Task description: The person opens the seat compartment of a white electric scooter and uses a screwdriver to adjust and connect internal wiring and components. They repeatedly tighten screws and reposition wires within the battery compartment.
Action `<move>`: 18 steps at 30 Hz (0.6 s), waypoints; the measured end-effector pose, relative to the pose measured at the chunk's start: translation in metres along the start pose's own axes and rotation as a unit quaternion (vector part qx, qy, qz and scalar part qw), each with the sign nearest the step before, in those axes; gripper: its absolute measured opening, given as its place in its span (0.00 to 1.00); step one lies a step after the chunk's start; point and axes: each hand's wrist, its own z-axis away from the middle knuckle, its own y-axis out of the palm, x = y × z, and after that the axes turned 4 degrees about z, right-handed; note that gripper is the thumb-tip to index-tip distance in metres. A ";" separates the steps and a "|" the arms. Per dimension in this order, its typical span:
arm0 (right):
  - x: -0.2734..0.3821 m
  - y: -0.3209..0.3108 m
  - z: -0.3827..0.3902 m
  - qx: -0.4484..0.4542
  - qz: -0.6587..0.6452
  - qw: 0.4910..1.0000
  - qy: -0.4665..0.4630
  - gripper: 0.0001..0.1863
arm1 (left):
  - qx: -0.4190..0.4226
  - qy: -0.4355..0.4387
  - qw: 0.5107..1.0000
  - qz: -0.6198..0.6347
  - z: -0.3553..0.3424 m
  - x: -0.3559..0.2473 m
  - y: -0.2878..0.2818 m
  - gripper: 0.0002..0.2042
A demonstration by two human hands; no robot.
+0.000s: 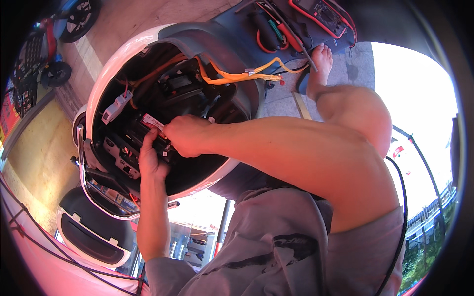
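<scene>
Both my hands are inside the open body compartment [158,35] of a white scooter. My right hand [186,135] is closed in a pinch beside a black box with a white-and-red label [152,121]. What its fingertips hold is hidden. Close against it, my left hand [153,160] has its thumb up at the label's lower edge, while its other fingers curl out of sight. A white rectangular module with wires [117,107] sits left of the box. Nearer to me lies a grey bracket [122,158]. Thick orange cables [227,78] hang over the compartment's right side.
On the dark surface at the back lie a red-edged multimeter [323,17] and red-and-black handled pliers [266,34]. A chrome rail [81,163] and a black padded backrest [94,232] stand at the left. A bare foot [322,61] rests beyond my right arm.
</scene>
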 end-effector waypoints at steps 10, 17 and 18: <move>-0.001 -0.004 0.007 -0.026 0.004 1.000 0.018 0.11 | 0.001 0.048 0.999 0.007 -0.011 0.004 -0.005 0.09; 0.003 -0.010 0.008 -0.055 -0.002 0.998 -0.024 0.10 | 0.004 0.060 0.998 0.014 0.001 0.001 0.003 0.09; 0.005 -0.012 0.009 -0.048 0.005 0.999 -0.025 0.09 | -0.003 0.062 0.998 0.006 0.003 0.001 0.005 0.09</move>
